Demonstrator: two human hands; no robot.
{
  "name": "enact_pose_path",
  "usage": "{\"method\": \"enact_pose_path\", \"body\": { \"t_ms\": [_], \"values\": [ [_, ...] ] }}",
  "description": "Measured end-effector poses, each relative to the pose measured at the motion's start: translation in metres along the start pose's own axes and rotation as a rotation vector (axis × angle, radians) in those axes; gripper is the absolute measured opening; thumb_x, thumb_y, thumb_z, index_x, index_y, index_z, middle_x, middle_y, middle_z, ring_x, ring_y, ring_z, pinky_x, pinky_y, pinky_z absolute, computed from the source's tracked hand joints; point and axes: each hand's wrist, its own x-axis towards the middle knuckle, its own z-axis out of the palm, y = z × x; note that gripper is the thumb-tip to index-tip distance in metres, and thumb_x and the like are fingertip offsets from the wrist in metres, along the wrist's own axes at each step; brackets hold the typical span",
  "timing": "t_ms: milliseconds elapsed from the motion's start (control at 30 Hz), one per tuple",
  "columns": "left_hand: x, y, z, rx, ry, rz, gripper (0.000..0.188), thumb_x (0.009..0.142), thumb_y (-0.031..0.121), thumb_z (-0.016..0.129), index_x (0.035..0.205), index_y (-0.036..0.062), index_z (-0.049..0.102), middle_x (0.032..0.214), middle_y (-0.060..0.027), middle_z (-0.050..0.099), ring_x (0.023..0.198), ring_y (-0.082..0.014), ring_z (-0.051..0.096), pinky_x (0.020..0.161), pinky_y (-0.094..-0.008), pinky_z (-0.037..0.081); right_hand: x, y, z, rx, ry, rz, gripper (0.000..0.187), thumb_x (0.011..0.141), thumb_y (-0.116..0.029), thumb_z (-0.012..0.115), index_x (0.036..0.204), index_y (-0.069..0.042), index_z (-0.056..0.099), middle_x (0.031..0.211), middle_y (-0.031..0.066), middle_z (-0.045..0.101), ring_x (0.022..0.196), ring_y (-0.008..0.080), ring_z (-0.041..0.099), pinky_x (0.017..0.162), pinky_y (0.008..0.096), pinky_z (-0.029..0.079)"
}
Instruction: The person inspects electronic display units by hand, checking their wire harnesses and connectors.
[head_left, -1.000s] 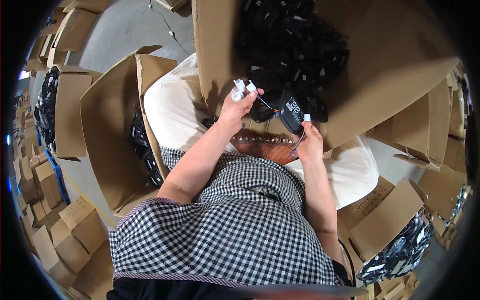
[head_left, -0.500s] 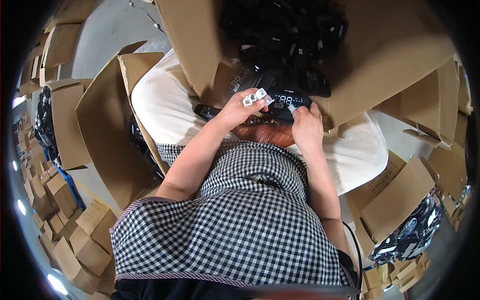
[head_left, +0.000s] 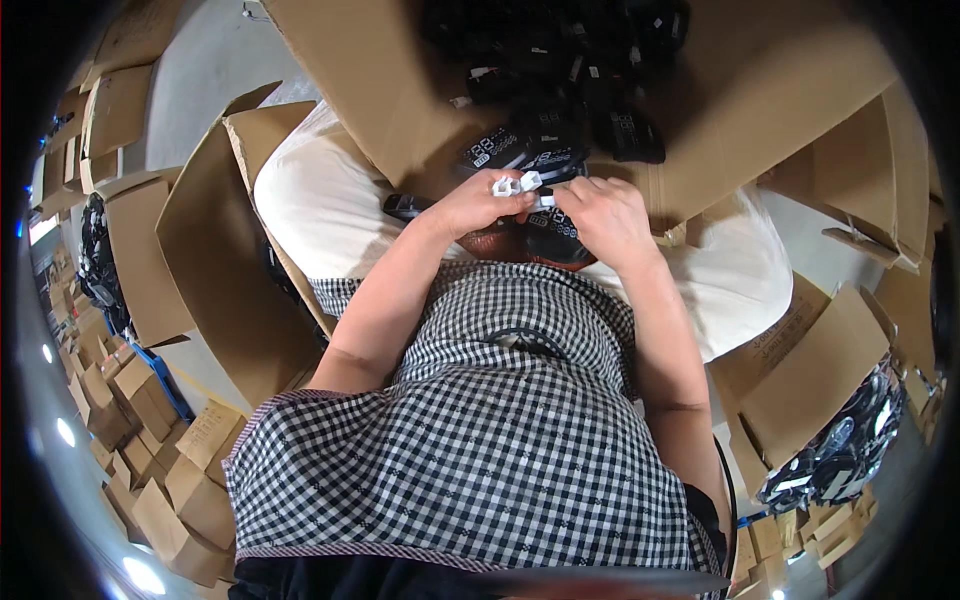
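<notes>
Several white plastic connectors [head_left: 516, 185] are gripped between the thumb and fingers of my left hand [head_left: 470, 208]. My right hand [head_left: 612, 222] pinches a small white plug [head_left: 546, 201] right beside them; whether the two are joined I cannot tell. Below the hands, over my lap, lies a black display unit [head_left: 556, 246] with pale digit-like marks, partly hidden by my right fingers. Further black display units [head_left: 497, 150] lie just beyond my hands in a large open cardboard box [head_left: 760, 110].
A dark heap of black units with cables [head_left: 560, 50] fills the box's far part. An open carton [head_left: 215, 260] stands at my left, another carton [head_left: 800, 400] with bagged black parts at my right. Stacked cartons [head_left: 180, 490] are at lower left.
My right hand has moved left and slightly up, bringing its plug to the connectors in my left hand. The display unit has shifted slightly down and left, and its bright blue-white glow is gone.
</notes>
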Motion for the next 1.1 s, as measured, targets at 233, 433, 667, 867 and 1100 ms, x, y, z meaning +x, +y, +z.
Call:
{"method": "enact_pose_path", "body": {
  "t_ms": [233, 433, 667, 867, 1100],
  "values": [
    [0.008, -0.009, 0.001, -0.141, 0.048, 0.082, 0.021, 0.088, 0.027, 0.067, 0.097, 0.0090, 0.063, 0.078, 0.0025, 0.063, 0.071, -0.0048, 0.054, 0.060, -0.0200, 0.040, 0.009, 0.018, 0.024, 0.488, -0.176, 0.080, 0.011, 0.079, -0.011, 0.060, 0.089, -0.008, 0.065, 0.081, 0.0083, 0.065, 0.077, 0.0302, 0.062, 0.066, 0.0411, 0.048],
    [0.010, -0.020, -0.010, -0.105, 0.125, 0.063, 0.023, 0.087, 0.030, 0.068, 0.099, 0.0104, 0.063, 0.079, 0.0033, 0.061, 0.072, -0.0044, 0.052, 0.059, -0.0206, 0.037, 0.012, 0.022, 0.047, 0.498, -0.102, 0.108, 0.017, 0.078, -0.008, 0.059, 0.093, -0.009, 0.067, 0.087, 0.0097, 0.066, 0.082, 0.0316, 0.062, 0.071, 0.0410, 0.050],
    [0.013, -0.020, -0.006, -0.097, 0.085, 0.179, 0.019, 0.089, 0.024, 0.065, 0.097, 0.0076, 0.062, 0.080, 0.0021, 0.061, 0.074, -0.0063, 0.054, 0.067, -0.0217, 0.042, 0.006, 0.022, 0.054, 0.510, -0.136, 0.183, 0.016, 0.084, -0.010, 0.057, 0.096, -0.009, 0.067, 0.089, 0.0110, 0.067, 0.081, 0.0302, 0.064, 0.071, 0.0396, 0.050],
    [-0.006, 0.008, -0.003, -0.152, 0.501, 0.348, 0.019, 0.091, 0.021, 0.062, 0.102, 0.0046, 0.062, 0.087, -0.0014, 0.064, 0.075, -0.0086, 0.056, 0.071, -0.0241, 0.044, -0.004, 0.047, 0.057, 0.621, 0.233, 0.737, 0.018, 0.089, -0.023, 0.057, 0.093, -0.008, 0.065, 0.075, 0.0114, 0.065, 0.072, 0.0264, 0.064, 0.066, 0.0364, 0.049],
    [-0.199, 0.065, -0.103, -0.652, 0.985, 1.225, 0.033, 0.090, 0.027, 0.057, 0.111, 0.0008, 0.057, 0.093, -0.0114, 0.063, 0.087, -0.0247, 0.062, 0.075, -0.0400, 0.052, -0.010, 0.106, 0.093, 0.855, 0.244, 1.181, 0.022, 0.092, -0.023, 0.056, 0.092, -0.004, 0.066, 0.070, 0.0068, 0.065, 0.067, 0.0170, 0.062, 0.063, 0.0331, 0.048]
  ]
}}
